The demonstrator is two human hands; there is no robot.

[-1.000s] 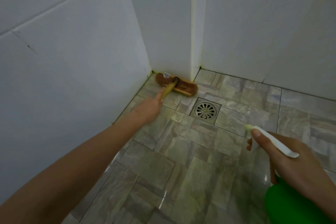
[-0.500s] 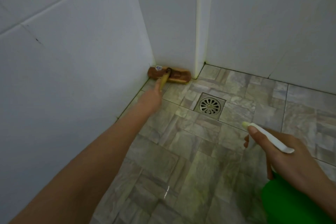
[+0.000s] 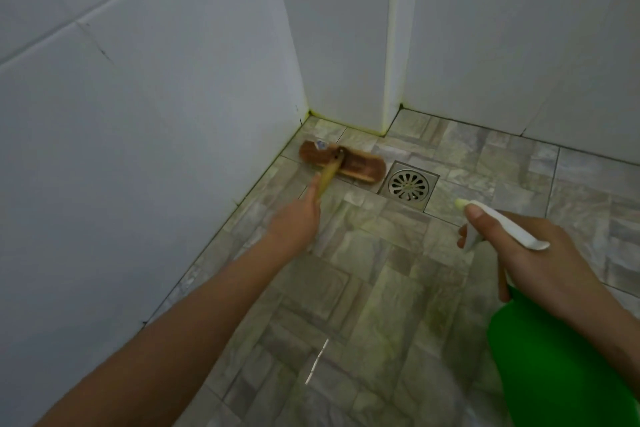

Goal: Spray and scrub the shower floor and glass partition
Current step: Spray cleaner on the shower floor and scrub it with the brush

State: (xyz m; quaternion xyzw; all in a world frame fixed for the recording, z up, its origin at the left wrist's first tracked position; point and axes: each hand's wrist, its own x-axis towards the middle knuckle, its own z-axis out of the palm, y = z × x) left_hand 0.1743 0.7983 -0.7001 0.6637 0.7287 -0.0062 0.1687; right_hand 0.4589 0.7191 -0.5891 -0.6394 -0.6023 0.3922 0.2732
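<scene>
My left hand [image 3: 296, 218] grips the yellow handle of a brown wooden scrub brush [image 3: 343, 165]. The brush head lies flat on the grey tiled shower floor [image 3: 363, 288], a short way out from the left wall and just left of the drain. My right hand [image 3: 540, 253] holds a green spray bottle [image 3: 554, 360] by its white trigger head, at the lower right. The thumb rests on top of the head and the nozzle points toward the drain.
A square metal floor drain [image 3: 408, 185] sits between brush and nozzle. White tiled walls [image 3: 138, 114] close in on the left and at the back, with a projecting corner [image 3: 389, 80] above the brush. Yellowish grime lines the wall joint.
The brush has been drawn back out of the corner toward me and the drain. The hand with the spray bottle has hardly moved.
</scene>
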